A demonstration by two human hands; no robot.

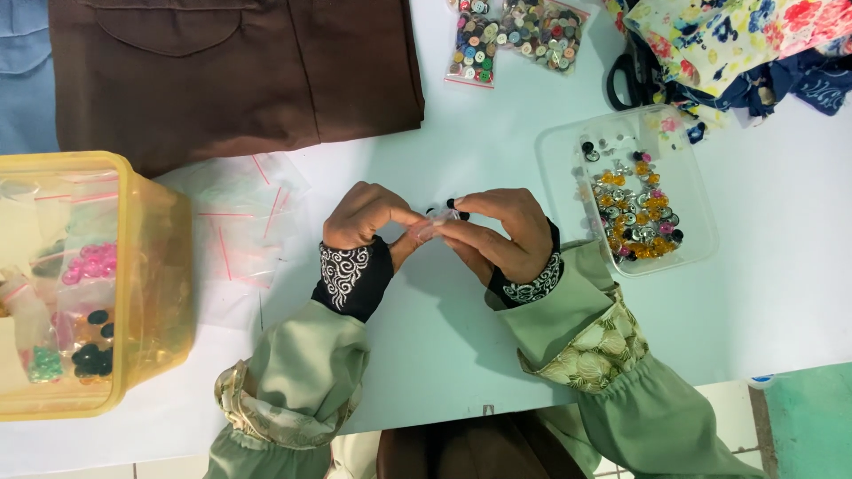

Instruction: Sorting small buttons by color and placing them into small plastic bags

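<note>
— Small clear bag [428, 228] — where does it sit?

— Between the two hands, just above the white table [461, 355], at the middle of the view. The left hand [364, 217] pinches its left end with thumb and forefinger closed on the plastic; the right hand [501, 231] closes on its right end, fingers curled over it. A few black buttons [458, 208] show at the right fingertips, touching the bag's upper edge — whether they are inside it or still outside, I cannot tell.

— Its long axis?

— Roughly left to right, running from one hand's fingertips to the other's. Neither hand is nearer; both have hold of it.

— And the containers?

— A clear tray [568, 142] lies just right of the right hand, holding orange, pink, black and silvery buttons. A yellow tub [155, 266], well to the left, holds bags of pink, green and black buttons. Empty flat bags [240, 222] lie between the tub and the left hand. Two filled button bags [519, 35] rest at the top, beside folded brown cloth [231, 71].
</note>
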